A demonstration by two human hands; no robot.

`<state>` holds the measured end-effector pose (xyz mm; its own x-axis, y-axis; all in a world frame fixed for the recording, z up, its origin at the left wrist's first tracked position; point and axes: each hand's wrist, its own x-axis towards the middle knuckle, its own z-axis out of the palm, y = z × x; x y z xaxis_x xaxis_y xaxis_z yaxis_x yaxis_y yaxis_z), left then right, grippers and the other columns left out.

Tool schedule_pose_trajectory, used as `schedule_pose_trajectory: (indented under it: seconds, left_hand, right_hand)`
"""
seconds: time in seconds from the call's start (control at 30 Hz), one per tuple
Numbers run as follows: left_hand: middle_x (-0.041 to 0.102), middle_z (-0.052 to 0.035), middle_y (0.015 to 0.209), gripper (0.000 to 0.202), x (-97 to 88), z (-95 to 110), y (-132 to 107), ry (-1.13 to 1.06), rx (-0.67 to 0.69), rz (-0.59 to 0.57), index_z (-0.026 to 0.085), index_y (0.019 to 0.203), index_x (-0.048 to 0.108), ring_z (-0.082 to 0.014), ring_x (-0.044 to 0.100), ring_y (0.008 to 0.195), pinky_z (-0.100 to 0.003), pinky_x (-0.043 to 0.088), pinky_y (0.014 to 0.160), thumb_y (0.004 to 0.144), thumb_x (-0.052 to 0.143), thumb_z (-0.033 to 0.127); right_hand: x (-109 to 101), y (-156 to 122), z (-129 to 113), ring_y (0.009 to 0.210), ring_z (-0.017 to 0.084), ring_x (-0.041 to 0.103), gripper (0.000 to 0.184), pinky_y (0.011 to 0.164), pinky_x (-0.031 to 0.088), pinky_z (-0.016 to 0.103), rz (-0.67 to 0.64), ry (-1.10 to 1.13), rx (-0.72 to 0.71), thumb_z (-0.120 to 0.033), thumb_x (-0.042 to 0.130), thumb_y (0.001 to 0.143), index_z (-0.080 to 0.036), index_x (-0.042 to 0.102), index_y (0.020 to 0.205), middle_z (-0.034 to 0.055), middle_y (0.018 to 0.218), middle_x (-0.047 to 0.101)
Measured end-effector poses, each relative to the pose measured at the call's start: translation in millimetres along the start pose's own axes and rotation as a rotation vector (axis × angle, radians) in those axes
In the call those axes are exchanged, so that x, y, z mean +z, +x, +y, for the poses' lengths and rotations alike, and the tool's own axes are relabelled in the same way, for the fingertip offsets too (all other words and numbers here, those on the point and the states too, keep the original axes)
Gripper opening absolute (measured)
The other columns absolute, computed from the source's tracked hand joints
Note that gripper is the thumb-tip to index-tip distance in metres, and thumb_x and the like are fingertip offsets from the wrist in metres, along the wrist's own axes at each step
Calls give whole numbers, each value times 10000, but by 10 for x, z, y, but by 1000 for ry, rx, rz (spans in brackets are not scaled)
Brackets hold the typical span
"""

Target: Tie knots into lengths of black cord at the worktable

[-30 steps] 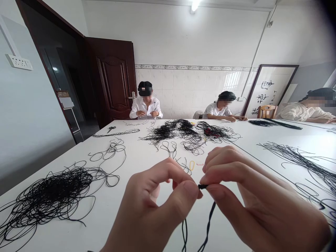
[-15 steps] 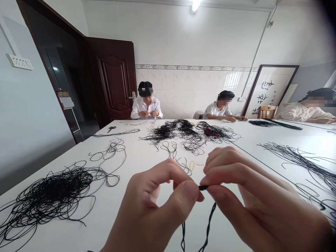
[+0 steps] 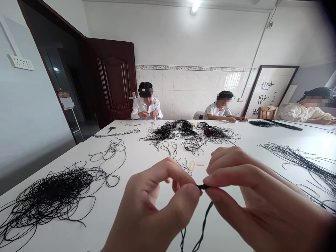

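Toward the left edge of the white flat-topped table (image 3: pixel 105 213) spreads a wide tangled heap of thin black cord (image 3: pixel 56 185), with a looser scatter of looped black cord (image 3: pixel 112 148) beyond it. Near the far left corner lie small dark scissors (image 3: pixel 111 129), and just in front of them a long, narrow bundle of black strands (image 3: pixel 118 133) reaches in from the left edge. The left hand (image 3: pixel 149 210) is raised above the near part of the table, thumb and index finger pinched on the left end of a short, thick, knotted section of black cord (image 3: pixel 203 187). That section lies almost level between the two pinches, a small stretch of it bare, its ends covered by the fingertips. Below the left thumb hang slender black strands (image 3: pixel 183 241); to their right, a twisted black strand (image 3: pixel 203 227) hangs under the gap between the hands. Where these join the knotted section is hidden. Beyond the fingertips a yellow oval band (image 3: pixel 192 166) lies on the table. The right hand (image 3: pixel 254 189) grips the section's right end closely between thumb and index finger, its other fingers curled above. Toward the right edge stretches a loose sheaf of black cords (image 3: pixel 304 161).
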<state>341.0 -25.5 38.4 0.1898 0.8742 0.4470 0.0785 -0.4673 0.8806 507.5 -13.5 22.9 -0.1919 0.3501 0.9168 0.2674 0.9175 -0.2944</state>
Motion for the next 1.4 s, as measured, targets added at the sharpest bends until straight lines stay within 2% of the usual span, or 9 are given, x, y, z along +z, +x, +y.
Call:
schedule_pose_trajectory:
  seconds: [0.37,0.77,1.0,1.4]
  left_hand:
    - [606,57,662,157,1,-11,-9,7,-10,12,246,665,616,-124,502,662,-248,396,621,796,617,159]
    - [617,59,677,129,-16,-38,-33,-1,-24,29,259,688,636,-131,522,687,-253,414,644,777,633,166]
    - [629,60,692,138,-1,-30,-13,-1,-20,24,263,698,638,-134,526,703,-257,423,673,776,627,149]
    - [609,66,685,148,-11,-37,-5,-9,-23,27,274,705,642,-132,517,699,-256,412,662,772,622,144]
  right_hand:
    - [-4,15,30,724,97,532,198,742,467,335,-26,-17,-62,13,611,843,-173,575,901,-16,780,565]
    - [-14,6,46,727,105,539,216,768,476,344,-28,-28,-63,13,619,830,-182,579,914,-15,786,573]
    - [-32,13,40,763,129,574,183,663,488,317,-52,-20,-47,-29,630,847,-182,586,937,4,792,589]
    - [-48,-9,34,752,119,545,174,678,488,327,-40,15,-51,5,629,837,-153,604,907,12,793,581]
